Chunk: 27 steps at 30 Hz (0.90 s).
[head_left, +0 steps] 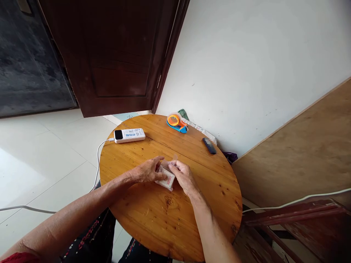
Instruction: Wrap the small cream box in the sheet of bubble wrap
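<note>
Head view, nearest part: dark patterned clothing shows below the near edge of the round table, with a red sleeve off to the table's near left.
Left hand: reaches in from the table's left side; the left hand grasps the small packet, thumb across its face, index finger stretched toward its far side, the other fingers partly hidden.
Right hand: comes in from the table's near right; the right hand pinches the clear wrapping at the packet's far side between thumb and bent fingers.
Packet: around the middle of the table, between the hands, pale with red print; whether it touches the wood cannot be told.
White device: near the table's far left edge, the white device lies flat with a black screen; a white cable runs from its left end down past the edge.
Dark object: the blurred dark object lies near the table's far right edge.
Tape dispenser: at the table's far edge, the orange and blue tape dispenser stands beside a printed strip along the rim.
Beyond the table: a dark red door at far left, a white wall at far right.
</note>
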{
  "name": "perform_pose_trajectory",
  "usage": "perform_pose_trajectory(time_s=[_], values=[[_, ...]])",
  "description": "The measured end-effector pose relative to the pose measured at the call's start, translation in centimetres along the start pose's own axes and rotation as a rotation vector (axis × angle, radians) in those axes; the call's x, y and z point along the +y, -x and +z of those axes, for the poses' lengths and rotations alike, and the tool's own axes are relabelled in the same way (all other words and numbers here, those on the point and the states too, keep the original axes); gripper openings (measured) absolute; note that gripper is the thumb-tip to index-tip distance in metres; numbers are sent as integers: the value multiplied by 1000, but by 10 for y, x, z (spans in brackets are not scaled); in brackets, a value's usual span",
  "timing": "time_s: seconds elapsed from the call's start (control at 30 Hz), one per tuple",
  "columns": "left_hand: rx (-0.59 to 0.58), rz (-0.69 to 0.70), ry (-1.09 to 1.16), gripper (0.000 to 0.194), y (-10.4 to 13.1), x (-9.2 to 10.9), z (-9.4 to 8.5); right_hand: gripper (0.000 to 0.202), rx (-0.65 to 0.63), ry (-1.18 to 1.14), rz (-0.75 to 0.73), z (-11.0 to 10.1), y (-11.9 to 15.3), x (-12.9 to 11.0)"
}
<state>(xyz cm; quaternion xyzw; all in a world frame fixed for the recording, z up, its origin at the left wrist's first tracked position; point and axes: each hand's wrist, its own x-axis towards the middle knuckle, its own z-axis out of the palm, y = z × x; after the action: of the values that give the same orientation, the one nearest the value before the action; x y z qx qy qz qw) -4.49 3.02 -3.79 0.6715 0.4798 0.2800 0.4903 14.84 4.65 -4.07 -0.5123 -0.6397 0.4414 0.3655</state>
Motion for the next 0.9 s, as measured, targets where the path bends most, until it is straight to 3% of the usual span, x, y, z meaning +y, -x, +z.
perform_pose_trajectory(time_s=[0.2,0.33,0.47,0.7,0.9], values=[[24,70,267,85,-5,-14,10,46,23,35,-38,-10,12,-2],[36,64,225,83,-1,-11,10,54,-14,108,-30,-7,18,-8],[61,67,161,83,-1,-6,12,46,77,129,-15,2,16,-8],[69,103,153,81,-2,-5,15,25,203,-199,-29,9,-1,4],[70,76,105,78,-4,-3,14,12,255,-40,-172,11,5,-4]])
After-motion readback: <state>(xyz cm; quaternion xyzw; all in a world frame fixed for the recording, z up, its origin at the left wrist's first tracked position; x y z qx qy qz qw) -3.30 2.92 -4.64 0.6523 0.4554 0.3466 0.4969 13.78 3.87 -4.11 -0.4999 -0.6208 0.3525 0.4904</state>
